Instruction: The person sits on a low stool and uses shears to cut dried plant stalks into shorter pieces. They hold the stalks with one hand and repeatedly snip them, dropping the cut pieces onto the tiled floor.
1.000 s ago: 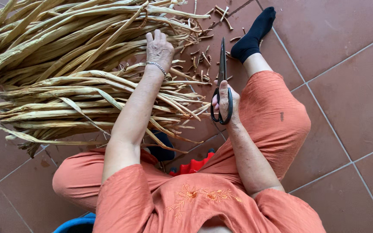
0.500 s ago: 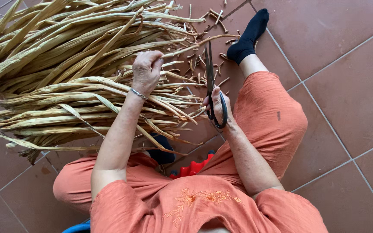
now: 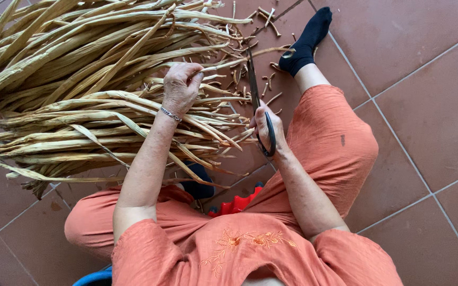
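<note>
Two heaps of long dried tan stalks (image 3: 86, 69) lie on the red tiled floor in front of me. My left hand (image 3: 180, 86) is closed around a stalk at the right end of the heaps, a thin silver bracelet on the wrist. My right hand (image 3: 267, 127) grips black-handled scissors (image 3: 254, 87), blades pointing away from me, just right of the stalk tips. I sit on the floor in orange clothes, right leg stretched out with a black sock (image 3: 307, 39).
Small cut stalk pieces (image 3: 263, 79) litter the tiles near the scissors and the sock. A red object (image 3: 234, 204) and a dark one (image 3: 197, 182) lie between my legs. A blue rim (image 3: 94, 278) shows at the bottom left. Bare tiles (image 3: 430, 106) spread to the right.
My left hand has pulled back from the far heap toward me and closed on a stalk. My right hand with the scissors has shifted left toward the stalk tips.
</note>
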